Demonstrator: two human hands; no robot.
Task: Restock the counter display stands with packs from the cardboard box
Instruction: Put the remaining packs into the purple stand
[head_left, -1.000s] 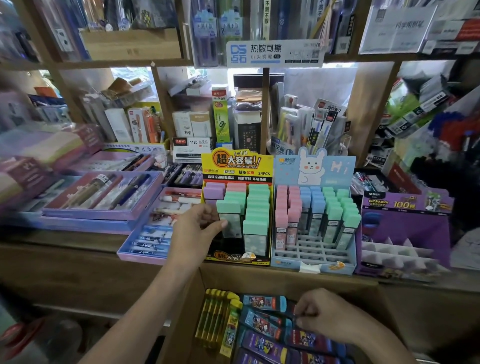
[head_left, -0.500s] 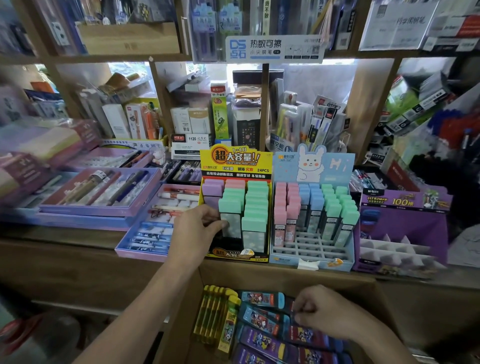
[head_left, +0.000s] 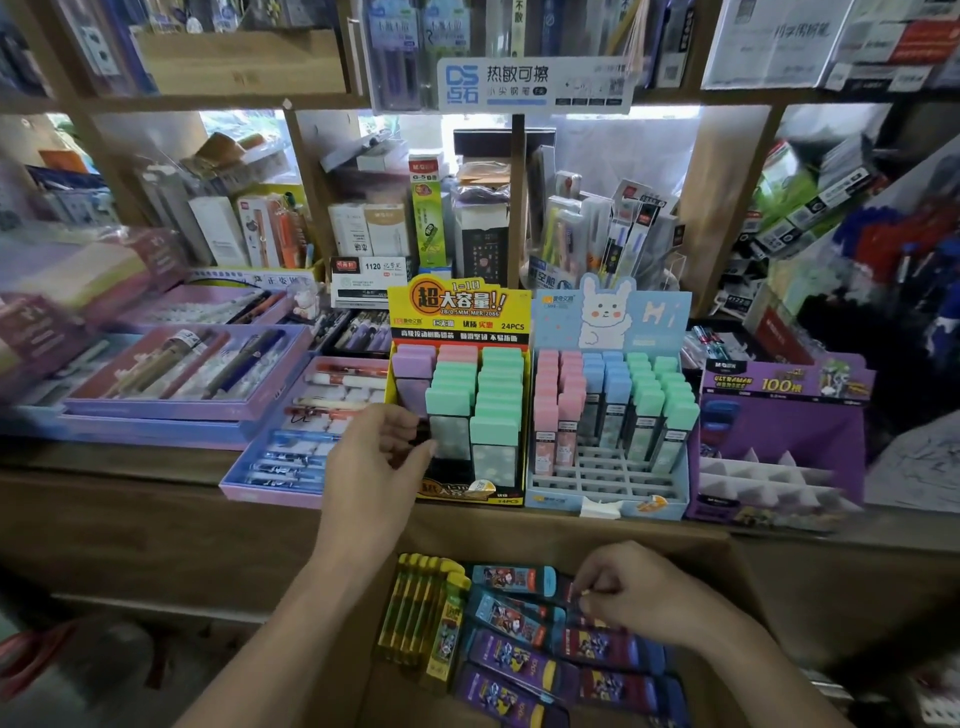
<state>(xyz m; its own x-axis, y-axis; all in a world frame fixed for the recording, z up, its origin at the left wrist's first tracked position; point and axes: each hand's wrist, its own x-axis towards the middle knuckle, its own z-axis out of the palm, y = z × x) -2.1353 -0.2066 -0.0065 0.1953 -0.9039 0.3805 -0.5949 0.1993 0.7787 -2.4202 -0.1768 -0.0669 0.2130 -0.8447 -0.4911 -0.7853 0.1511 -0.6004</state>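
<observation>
Stocked shelves back a wooden counter (head_left: 119, 462) that carries pen trays (head_left: 182, 374) at far left and three stands in a row. The left hand (head_left: 376, 457) is at the front-left slot of the yellow stand (head_left: 460, 312), fingers curled beside the front of the mint packs (head_left: 496, 415); whether it grips anything cannot be told. Risk: a nudge from this hand would likely tip the upright mint packs forward off the stand.

Below the counter edge, the box (head_left: 545, 545) holds yellow packs (head_left: 415, 608) and dark packs (head_left: 519, 649) lying flat. The right hand (head_left: 639, 592) pinches the edge of one dark pack. Risk: an edge pinch may slip, dropping the pack into the box.

The blue stand (head_left: 613, 317) has empty front cells; the purple stand (head_left: 779, 431), far right, looks nearly bare. Risk: a pack seated in a stand of the wrong slot shape may lean or fall.
</observation>
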